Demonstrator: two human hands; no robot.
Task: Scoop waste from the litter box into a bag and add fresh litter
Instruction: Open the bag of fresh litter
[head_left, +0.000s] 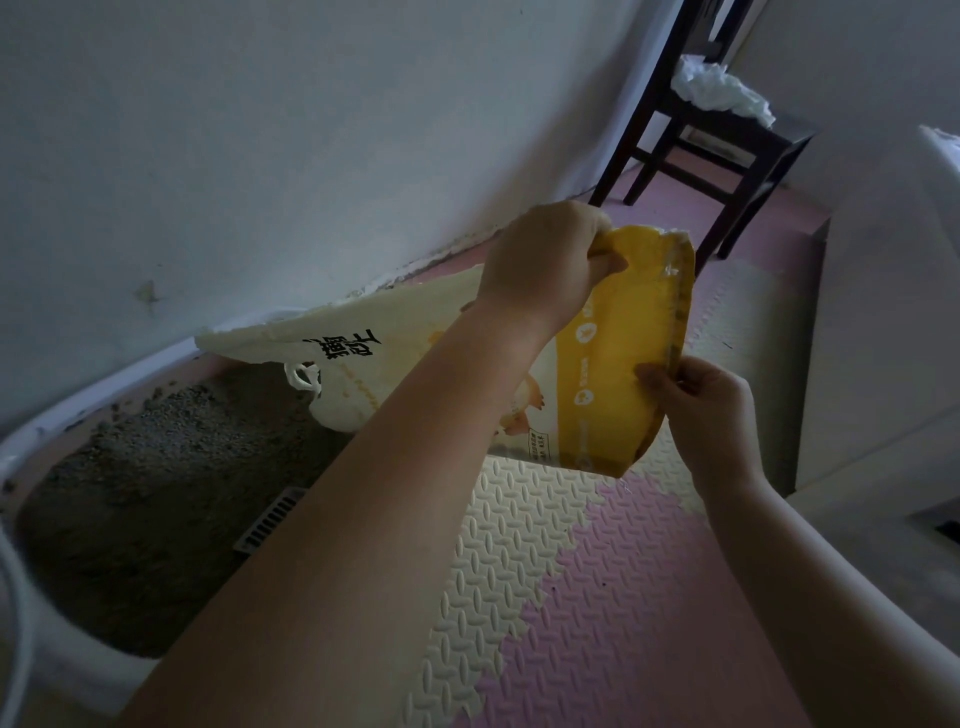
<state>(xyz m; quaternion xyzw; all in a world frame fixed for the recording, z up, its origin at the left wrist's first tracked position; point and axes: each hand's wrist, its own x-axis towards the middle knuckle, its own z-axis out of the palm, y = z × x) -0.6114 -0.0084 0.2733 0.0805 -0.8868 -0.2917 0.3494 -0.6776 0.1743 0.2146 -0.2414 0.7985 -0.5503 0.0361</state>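
Note:
A cream and yellow litter bag (618, 364) is tipped on its side, its torn open mouth pointing left over the litter box (47, 421). My left hand (545, 260) grips the upper corner of the bag's yellow bottom end. My right hand (701, 410) pinches the lower edge of that same end. The white-rimmed box holds grey litter (150, 478), and a slotted scoop (267, 519) lies half buried in it. No litter can be seen falling from the mouth. A white loop handle hangs under the bag's mouth.
Pink and cream foam floor mats (571, 571) cover the floor. A dark wooden chair (717, 130) with crumpled white plastic on its seat stands at the back right. A white cabinet (883, 312) is on the right, a white wall behind the box.

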